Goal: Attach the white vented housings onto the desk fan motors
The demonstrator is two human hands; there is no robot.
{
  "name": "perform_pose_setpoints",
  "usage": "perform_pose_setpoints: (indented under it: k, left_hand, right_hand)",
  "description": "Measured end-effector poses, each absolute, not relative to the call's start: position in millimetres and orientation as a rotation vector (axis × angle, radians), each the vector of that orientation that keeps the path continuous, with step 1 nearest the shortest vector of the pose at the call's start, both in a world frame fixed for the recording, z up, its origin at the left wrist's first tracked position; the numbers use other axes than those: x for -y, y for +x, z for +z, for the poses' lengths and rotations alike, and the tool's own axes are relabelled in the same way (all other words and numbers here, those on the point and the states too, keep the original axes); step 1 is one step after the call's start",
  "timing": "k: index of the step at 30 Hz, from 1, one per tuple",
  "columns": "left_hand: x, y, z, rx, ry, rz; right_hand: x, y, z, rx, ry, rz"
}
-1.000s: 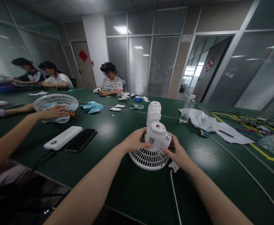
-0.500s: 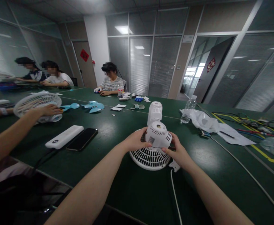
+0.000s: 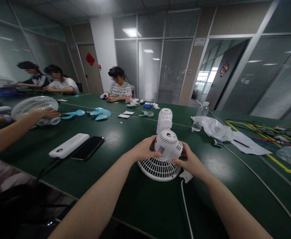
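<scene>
A white electric fan lies with its round grille (image 3: 159, 168) face down on the green table. Its vented motor housing (image 3: 169, 142) rises above the grille, and a second white vented part (image 3: 165, 117) stands just behind. My left hand (image 3: 145, 148) grips the housing's left side, thumb across the front near a printed label. On the opposite side, my right hand (image 3: 188, 159) holds the housing, with its thumb at the lower edge. Most fingers of both hands are hidden behind the housing. A white clip-like piece (image 3: 186, 176) with a white cable lies beneath my right hand.
A white power bank (image 3: 69, 145) and a black phone (image 3: 88, 148) lie left. Beyond are blue fan blades (image 3: 100, 113). A co-worker's hand (image 3: 50, 113) holds another fan (image 3: 33, 108). To the right are a plastic bottle (image 3: 200, 116), paper (image 3: 250, 143) and cables.
My hands keep the same hold on the fan housing. At left, the co-worker's arm and fan have shifted slightly leftward.
</scene>
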State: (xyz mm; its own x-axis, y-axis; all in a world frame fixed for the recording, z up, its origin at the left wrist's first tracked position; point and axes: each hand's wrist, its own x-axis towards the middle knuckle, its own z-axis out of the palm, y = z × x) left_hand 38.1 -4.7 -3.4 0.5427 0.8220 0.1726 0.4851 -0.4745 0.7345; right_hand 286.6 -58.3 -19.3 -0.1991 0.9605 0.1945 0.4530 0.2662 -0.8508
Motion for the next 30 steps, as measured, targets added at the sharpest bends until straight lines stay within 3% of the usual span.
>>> perform_pose_setpoints:
  k: [4,19,26,30]
  left_hand:
    - [6,39,-2,-1.038,2.162,0.662]
    - [7,38,-4,-1.038,2.218,0.701]
    - [10,39,-1,-1.195,2.254,0.980]
    - [13,43,2,-1.181,2.331,0.821]
  right_hand:
    - [59,289,-24,1.775,-1.247,0.934]
    - [61,286,-25,1.783,-1.294,0.733]
    - [71,274,-26,1.764,-1.490,0.337]
    - [76,269,-25,1.734,-1.587,0.245]
